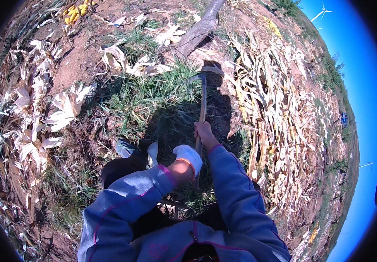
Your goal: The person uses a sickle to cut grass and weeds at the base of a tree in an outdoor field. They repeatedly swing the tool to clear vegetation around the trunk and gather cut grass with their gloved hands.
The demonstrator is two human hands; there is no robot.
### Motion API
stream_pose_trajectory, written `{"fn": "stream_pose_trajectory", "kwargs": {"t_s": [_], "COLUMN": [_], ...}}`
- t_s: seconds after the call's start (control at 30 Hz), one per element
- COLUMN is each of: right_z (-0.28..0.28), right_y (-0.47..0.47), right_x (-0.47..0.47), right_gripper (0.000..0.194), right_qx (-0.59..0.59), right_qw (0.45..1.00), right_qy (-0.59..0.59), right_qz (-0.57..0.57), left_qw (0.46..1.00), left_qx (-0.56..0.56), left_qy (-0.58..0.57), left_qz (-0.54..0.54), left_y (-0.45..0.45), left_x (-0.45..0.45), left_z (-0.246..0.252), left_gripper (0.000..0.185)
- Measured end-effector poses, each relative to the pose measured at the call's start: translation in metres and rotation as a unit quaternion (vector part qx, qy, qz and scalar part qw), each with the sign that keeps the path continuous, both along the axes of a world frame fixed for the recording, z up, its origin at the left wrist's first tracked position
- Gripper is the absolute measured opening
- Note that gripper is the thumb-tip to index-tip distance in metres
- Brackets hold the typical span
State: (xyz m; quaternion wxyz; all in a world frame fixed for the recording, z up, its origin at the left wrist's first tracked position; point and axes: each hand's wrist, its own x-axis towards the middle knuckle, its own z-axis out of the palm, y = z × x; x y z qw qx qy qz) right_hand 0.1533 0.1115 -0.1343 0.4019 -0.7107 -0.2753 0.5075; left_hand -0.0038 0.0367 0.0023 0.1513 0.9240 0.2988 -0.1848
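Note:
My right hand (204, 132), bare, grips the wooden handle (203, 103) of a long hand tool with a blade. Closer to my body, my left hand (188, 157) wears a white glove with an orange cuff. It appears closed over the lower handle, though its fingers are hidden. The tool's thin metal blade (196, 77) points left from the far end of the handle, at the edge of the green grass (162, 88). Exactly what type of blade it is cannot be made out. My shadow covers the grass below the handle.
Dry corn stalks (273, 108) lie piled along the right. Pale husks (65, 109) litter the ground on the left. A thick log (198, 32) lies ahead, and yellow corn cobs (74, 13) are heaped at far left. Wind turbines (322, 12) stand in the distance.

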Motion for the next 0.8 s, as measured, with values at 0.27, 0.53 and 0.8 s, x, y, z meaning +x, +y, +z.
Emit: {"fn": "stream_pose_trajectory", "kwargs": {"t_s": [0.27, 0.53, 0.8], "right_z": [-0.037, -0.024, -0.039], "right_y": [-0.008, -0.068, -0.092], "right_x": [-0.011, -0.02, -0.035], "right_gripper": [0.026, 0.017, 0.016], "right_qx": [-0.102, -0.031, -0.128], "right_qw": [0.986, 0.961, 0.962], "right_qy": [0.129, 0.236, 0.223], "right_qz": [0.03, 0.14, 0.097], "left_qw": [1.0, 0.999, 0.999], "left_qx": [-0.009, 0.016, -0.014], "left_qy": [0.0, -0.031, 0.015], "left_qz": [-0.001, -0.01, -0.035], "left_y": [0.001, 0.002, 0.015], "left_x": [-0.004, -0.001, 0.008], "left_z": [0.005, -0.028, -0.027], "left_gripper": [0.02, 0.021, 0.027]}}
